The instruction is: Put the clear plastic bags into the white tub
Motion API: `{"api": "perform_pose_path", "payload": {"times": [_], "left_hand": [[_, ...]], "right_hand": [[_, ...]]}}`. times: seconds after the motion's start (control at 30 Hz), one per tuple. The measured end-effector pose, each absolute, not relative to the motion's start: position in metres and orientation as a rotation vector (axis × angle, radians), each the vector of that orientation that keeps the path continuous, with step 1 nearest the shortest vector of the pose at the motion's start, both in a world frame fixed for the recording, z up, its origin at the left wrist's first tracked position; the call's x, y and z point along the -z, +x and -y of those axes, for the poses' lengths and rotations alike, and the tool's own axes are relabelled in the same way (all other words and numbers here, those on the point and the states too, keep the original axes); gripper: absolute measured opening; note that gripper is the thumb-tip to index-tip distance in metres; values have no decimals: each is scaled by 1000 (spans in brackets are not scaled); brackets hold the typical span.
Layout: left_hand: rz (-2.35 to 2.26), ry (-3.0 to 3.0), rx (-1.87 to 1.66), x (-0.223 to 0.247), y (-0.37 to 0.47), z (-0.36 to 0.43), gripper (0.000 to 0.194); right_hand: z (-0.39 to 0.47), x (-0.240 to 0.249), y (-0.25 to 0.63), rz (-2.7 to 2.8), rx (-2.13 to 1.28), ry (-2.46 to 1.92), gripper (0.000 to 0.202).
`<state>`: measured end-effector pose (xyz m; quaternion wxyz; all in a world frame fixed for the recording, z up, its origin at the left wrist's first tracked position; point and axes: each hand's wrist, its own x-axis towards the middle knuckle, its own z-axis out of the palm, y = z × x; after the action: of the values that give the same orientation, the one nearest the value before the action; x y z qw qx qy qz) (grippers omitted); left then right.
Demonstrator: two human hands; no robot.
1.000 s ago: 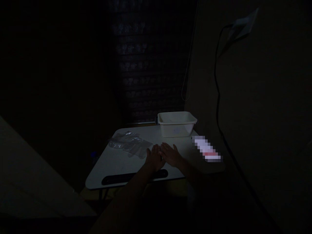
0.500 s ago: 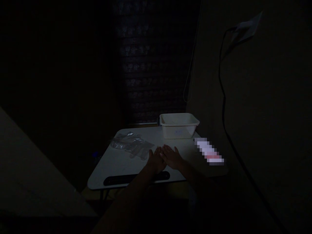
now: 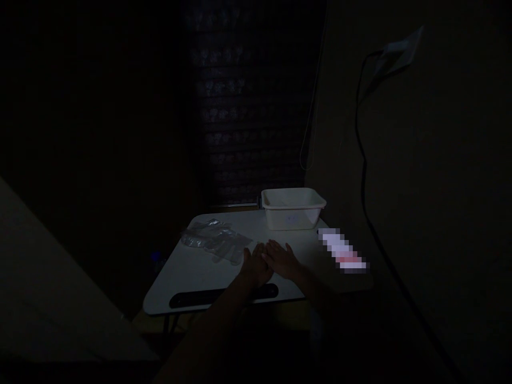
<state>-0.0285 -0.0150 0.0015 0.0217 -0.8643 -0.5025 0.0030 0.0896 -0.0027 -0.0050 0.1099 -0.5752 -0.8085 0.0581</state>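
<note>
Hardly anything is moving since the earlier frame: the whole view is shifting slightly, and the hands are keeping together. Crumpled clear plastic [image 3: 218, 240] is lying on the left half of the table [image 3: 192, 277], its near right edge reaching close to the left hand [image 3: 258, 268], just beyond the thumb. That hand is stretching its fingers forward, and the right hand [image 3: 282, 260] is laying its straight fingertips over them, its thumb standing apart. Neither is visibly gripping anything; what their undersides are touching is hidden.

Below the left hand, a black strip [image 3: 200, 297] is running along the table's near edge. Behind the hands, a white basin [image 3: 293, 218] is standing at the far right. Nearer, on the right side, a bright, pixelated rectangle [image 3: 342, 249] is glowing, too blurred to read. Something blue [image 3: 156, 256] is showing past the left edge.

Darkness is filling the room. A dim blind [image 3: 224, 85] is hanging behind the table, a dark cable [image 3: 363, 181] is trailing from the outlet [image 3: 404, 50] on the right wall, and a pale panel [image 3: 60, 293] is slanting down at the left.
</note>
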Motion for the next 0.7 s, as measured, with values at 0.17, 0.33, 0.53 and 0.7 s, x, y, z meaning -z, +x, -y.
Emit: {"api": "perform_pose_path", "payload": {"times": [0.17,0.33,0.53,0.7], "left_hand": [[1600,-2613,53,0,-29,14,64],[1644,-2607,3,-1,-27,15,65],[1663,-2597,-65,-3,-25,15,66],[1669,-2582,-71,-2,-25,15,66]], "right_hand": [[3,9,98,2312,-18,-1731,55],[7,14,106,2383,160,-1732,53],[7,11,106,2399,157,-1752,55],[6,12,106,2386,132,-1770,53]]}}
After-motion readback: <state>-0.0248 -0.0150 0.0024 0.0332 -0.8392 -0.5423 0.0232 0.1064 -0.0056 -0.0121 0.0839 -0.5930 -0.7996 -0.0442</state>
